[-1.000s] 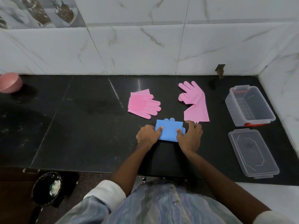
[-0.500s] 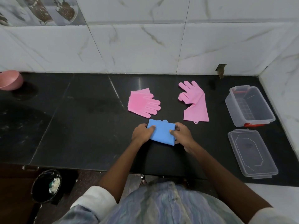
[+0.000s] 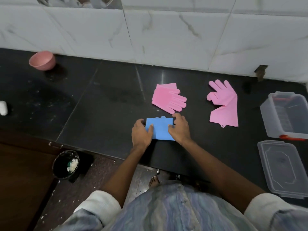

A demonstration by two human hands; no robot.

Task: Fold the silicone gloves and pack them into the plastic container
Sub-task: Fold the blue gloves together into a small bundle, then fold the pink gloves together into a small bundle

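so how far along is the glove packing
Done: the left pink glove looks folded. In hand: both hands, left and right, press the folded blue glove. Left: the right pink glove lies flat, and the container looks empty, its lid off.

Pink bowl sat at 10 o'clock on black counter, near tiled wall. Black bin stood on floor at 8 o'clock.

Kitchen, black stone counter, tiled wall
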